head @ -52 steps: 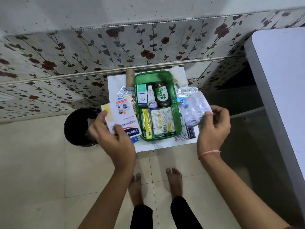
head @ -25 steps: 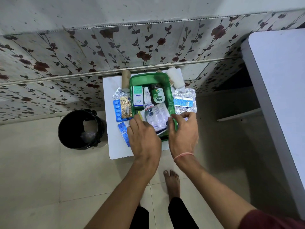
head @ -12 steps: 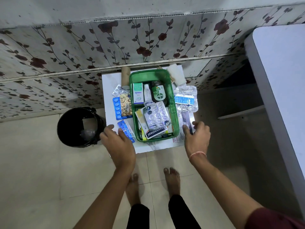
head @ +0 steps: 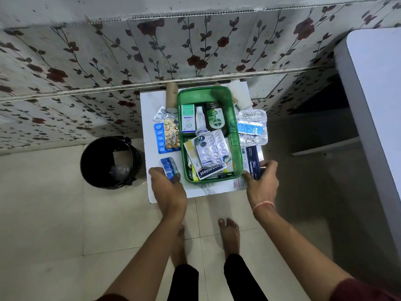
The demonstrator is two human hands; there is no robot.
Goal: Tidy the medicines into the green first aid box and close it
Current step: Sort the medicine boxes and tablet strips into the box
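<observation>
The open green first aid box (head: pixel 237 148) sits on a small white table (head: pixel 147 127). Inside it lie an Optibex carton (head: pixel 187 118), a white bottle (head: pixel 200 117), a Dettol bottle (head: pixel 215 120), a silver blister strip (head: pixel 211 151) and a Hansaplast pack (head: pixel 211 171). My left hand (head: pixel 168 189) grips a small blue blister strip (head: pixel 169 167) just left of the box. At the box's right side, my right hand (head: pixel 262 182) holds a dark blue dressings box (head: pixel 252 160). No lid is visible.
A blue blister (head: pixel 161 137), a gold blister (head: pixel 171 132), a silver strip (head: pixel 161 115) and a cardboard roll (head: pixel 171 96) lie left of the box. Silver strips (head: pixel 251 127) and white gauze (head: pixel 240 94) lie right. A black bin (head: pixel 110 161) stands left, a white counter (head: pixel 379 83) right.
Both hands left the inside of the box, where they laid the silver strip and Hansaplast pack. The left hand closed on the blue strip, the right on the dressings box.
</observation>
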